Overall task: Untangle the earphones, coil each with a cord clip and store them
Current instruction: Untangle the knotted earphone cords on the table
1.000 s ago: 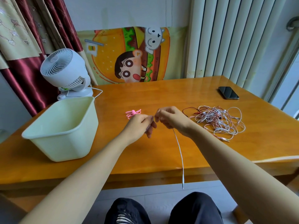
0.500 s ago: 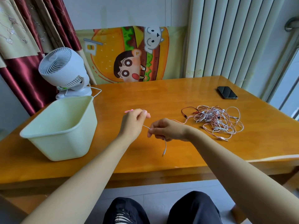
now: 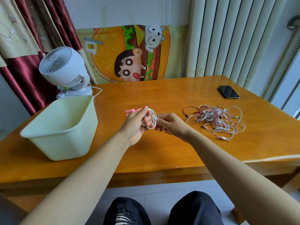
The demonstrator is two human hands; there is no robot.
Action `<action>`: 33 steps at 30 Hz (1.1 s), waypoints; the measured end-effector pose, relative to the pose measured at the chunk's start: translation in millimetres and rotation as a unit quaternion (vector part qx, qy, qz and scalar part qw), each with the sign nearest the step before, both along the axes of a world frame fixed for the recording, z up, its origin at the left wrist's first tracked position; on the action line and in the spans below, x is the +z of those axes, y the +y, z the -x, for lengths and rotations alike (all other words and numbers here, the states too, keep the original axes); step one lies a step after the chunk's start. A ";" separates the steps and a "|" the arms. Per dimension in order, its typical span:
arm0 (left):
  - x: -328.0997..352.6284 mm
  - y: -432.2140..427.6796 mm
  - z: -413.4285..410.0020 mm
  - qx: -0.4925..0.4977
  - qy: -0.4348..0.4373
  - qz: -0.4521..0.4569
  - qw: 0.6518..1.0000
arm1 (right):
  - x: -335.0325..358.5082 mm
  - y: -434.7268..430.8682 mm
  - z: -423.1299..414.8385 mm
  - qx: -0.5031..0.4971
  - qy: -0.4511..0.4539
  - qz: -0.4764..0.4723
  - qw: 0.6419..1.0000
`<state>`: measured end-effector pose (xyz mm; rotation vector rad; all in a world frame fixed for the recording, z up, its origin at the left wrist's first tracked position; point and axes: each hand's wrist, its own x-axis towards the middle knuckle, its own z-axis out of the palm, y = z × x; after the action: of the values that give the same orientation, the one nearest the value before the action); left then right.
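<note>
Your left hand (image 3: 136, 125) holds the white coil (image 3: 153, 118) wound round its curled fingers above the table (image 3: 162, 151), between bin (image 3: 65, 143) and tangle (image 3: 217, 122), and your right hand (image 3: 172, 125) pinches the cord's loose tail just beside it. Risk: should either pinch slacken before a clip (image 3: 131, 111) goes on, the springy loops can slip off the fingertips and unwind. The coil stands near upright, long axis roughly vertical, open face toward your right hand (the dark plug tip (image 3: 168, 133) points down and to the right).
</note>
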<state>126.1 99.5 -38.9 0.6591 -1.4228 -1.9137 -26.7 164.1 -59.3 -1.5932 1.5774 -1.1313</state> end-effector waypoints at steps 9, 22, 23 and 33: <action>2.5 2.1 1.4 0.081 -0.036 0.013 0.996 | 1.5 0.6 -12.9 0.039 -0.142 -0.038 0.988; -2.9 0.9 3.0 0.163 -0.167 0.129 0.964 | -6.2 -13.4 -26.5 -0.062 -0.133 -0.018 0.989; -3.1 0.3 1.5 0.160 -0.162 0.122 0.966 | -4.9 -14.3 -27.0 -0.055 -0.185 -0.031 0.981; -15.9 -20.3 -9.2 0.094 -0.076 0.030 0.992 | -16.1 -26.9 -24.0 0.084 -0.457 -0.071 0.882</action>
<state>135.3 79.3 -54.8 0.8920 -1.4503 -1.6984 -2.7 137.3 -75.4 -0.8365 0.8371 -1.3431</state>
